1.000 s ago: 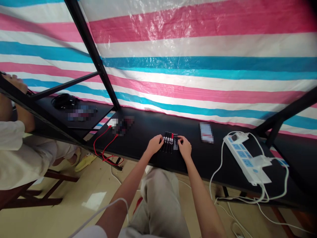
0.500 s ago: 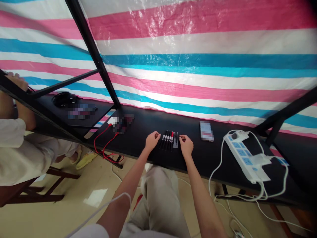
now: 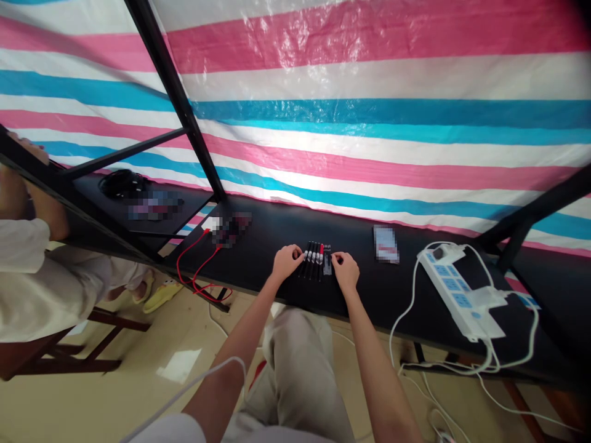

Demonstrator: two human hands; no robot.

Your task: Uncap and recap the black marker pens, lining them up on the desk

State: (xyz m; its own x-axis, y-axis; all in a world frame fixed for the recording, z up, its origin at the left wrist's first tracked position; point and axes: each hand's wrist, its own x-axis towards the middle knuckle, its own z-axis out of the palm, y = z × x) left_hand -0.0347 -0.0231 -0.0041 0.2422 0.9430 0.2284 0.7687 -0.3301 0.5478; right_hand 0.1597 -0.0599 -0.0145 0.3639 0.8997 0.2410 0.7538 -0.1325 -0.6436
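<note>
A close row of several black pens [image 3: 312, 261] with white bands, one with a red part, lies on the black desk [image 3: 263, 227]. Several thin, clear pieces [image 3: 327, 263], perhaps pen refills, lie at the row's right end. My left hand [image 3: 287, 262] has its fingers curled together against or very near the left end of the row. On the other side, my right hand [image 3: 346, 269] is closed, thumb and fingertips beside the clear pieces. Whether either hand holds anything between its fingertips is hidden.
A blurred-out flat packet [image 3: 386, 244] lies to the right, with a white power strip [image 3: 447, 289] and white cables beyond it. Red cables [image 3: 194, 264] run off the left side. Black frame bars [image 3: 180, 111] flank the desk. Another person's arm [image 3: 48, 203] is at far left.
My left hand has moved slightly right and my right hand slightly left, closer to the row. A dark strip at the row's right end is now less visible.
</note>
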